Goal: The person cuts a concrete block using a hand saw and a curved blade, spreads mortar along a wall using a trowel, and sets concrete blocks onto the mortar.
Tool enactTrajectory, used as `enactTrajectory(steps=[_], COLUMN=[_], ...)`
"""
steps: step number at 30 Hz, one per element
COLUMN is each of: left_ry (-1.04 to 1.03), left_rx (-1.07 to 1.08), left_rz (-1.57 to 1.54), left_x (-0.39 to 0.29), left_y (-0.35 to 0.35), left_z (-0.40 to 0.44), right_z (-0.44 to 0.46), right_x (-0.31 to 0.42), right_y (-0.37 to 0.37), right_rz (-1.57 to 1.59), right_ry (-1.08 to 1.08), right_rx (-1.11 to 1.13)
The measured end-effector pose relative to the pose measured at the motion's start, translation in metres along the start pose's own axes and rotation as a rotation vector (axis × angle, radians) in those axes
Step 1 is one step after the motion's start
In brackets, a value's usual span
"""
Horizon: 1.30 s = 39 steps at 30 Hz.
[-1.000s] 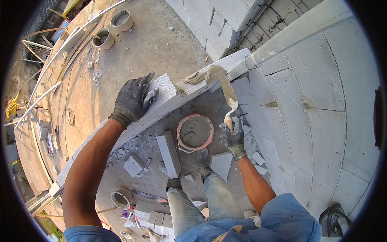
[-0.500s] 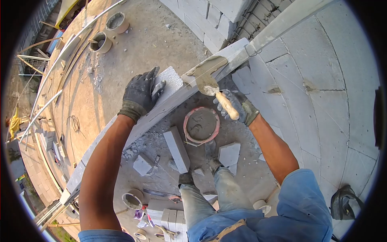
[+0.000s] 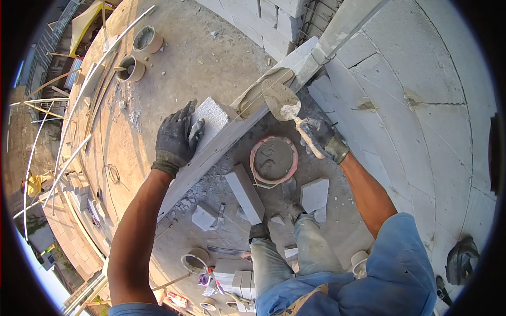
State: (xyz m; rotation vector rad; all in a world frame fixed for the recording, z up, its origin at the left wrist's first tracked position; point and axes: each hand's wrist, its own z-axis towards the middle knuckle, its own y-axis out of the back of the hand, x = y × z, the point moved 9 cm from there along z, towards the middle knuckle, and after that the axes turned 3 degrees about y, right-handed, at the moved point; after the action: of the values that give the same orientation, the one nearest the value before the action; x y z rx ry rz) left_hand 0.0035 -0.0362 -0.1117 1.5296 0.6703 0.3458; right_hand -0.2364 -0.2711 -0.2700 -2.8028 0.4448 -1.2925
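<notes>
My left hand, in a dark glove, is at the left end of a white block on top of the low wall. Its fingers lie along the block's far side, with the thumb closer to me. In my right hand, also gloved, is the wooden handle of a trowel. The trowel's blade carries grey mortar and hangs over the wall's near edge. Wet mortar lies along the wall top to the right of the block. Below, a round bucket of mortar stands on the floor.
Loose blocks and broken pieces lie around my feet. A pale upright beam and a block wall rise on the right. Buckets stand beyond the low wall, near long poles.
The trowel has turned slightly and moved a little right and down, apart from the mortar bed. My left hand stays at the block. The whole view has shifted a little.
</notes>
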Motion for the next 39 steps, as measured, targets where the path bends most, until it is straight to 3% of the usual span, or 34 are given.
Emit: enactTrajectory(steps=[1, 2, 4, 5, 7, 11, 14, 15, 18, 19, 22, 25, 27, 28, 32, 35, 37, 39], left_ry=[-0.013, -0.005, -0.003, -0.029, -0.062, -0.046, -0.039, -0.043, -0.044, -0.047, -0.057, -0.045, -0.063, -0.070, -0.072, -0.082, -0.079, -0.072], left_rx=[0.003, 0.006, 0.018, -0.002, -0.008, 0.003, 0.004, -0.002, -0.015, -0.017, -0.015, -0.008, -0.026, -0.022, -0.031, -0.039, -0.041, -0.039], left_rz=[0.008, -0.013, -0.020, 0.003, 0.034, 0.011, -0.004, -0.011, -0.014, -0.016, -0.014, -0.039, -0.029, -0.023, -0.009, -0.020, -0.017, -0.038], left_x=[-0.002, -0.003, -0.004, -0.007, -0.010, -0.009, -0.009, -0.010, -0.008, -0.008, -0.010, -0.009, -0.010, -0.011, -0.010, -0.008, -0.008, -0.012], left_y=[0.000, 0.001, 0.001, 0.003, 0.003, 0.001, 0.001, 0.002, 0.002, 0.003, 0.003, 0.000, 0.001, 0.000, -0.001, -0.003, -0.002, 0.002], left_z=[0.001, 0.001, 0.002, 0.001, 0.000, 0.001, 0.002, 0.003, 0.003, 0.004, 0.003, 0.004, 0.004, 0.004, 0.003, 0.001, 0.002, 0.002], right_z=[0.005, 0.008, 0.005, 0.010, 0.036, 0.066, 0.045, 0.037, 0.007, -0.008, -0.029, -0.028, -0.025, -0.020, 0.029, 0.012, -0.023, -0.040], right_x=[-0.004, -0.001, 0.014, 0.006, -0.024, -0.041, -0.020, -0.025, -0.057, -0.058, -0.073, -0.078, -0.009, -0.009, -0.013, 0.036, 0.057, 0.069], right_y=[0.000, -0.040, -0.071, -0.069, -0.077, -0.080, -0.097, -0.096, -0.068, -0.058, -0.027, -0.022, -0.015, -0.022, -0.057, -0.075, -0.091, -0.110], right_rz=[0.013, 0.478, 0.785, 0.632, 0.670, 0.793, 0.835, 0.843, 0.853, 0.851, 0.358, 0.369, -0.330, -0.556, -0.546, -0.802, -0.819, -0.749], right_ry=[0.006, 0.027, 0.120, 0.179, 0.209, 0.079, 0.029, 0.033, -0.190, -0.188, -0.140, -0.193, 0.600, 0.692, 0.511, 0.464, 0.718, 0.777], right_rx=[-0.006, 0.389, 0.607, 0.420, 0.448, 0.692, 1.063, 1.061, 0.806, 0.803, 0.600, 0.411, -0.048, -0.201, -0.248, -0.262, -0.418, -0.426])
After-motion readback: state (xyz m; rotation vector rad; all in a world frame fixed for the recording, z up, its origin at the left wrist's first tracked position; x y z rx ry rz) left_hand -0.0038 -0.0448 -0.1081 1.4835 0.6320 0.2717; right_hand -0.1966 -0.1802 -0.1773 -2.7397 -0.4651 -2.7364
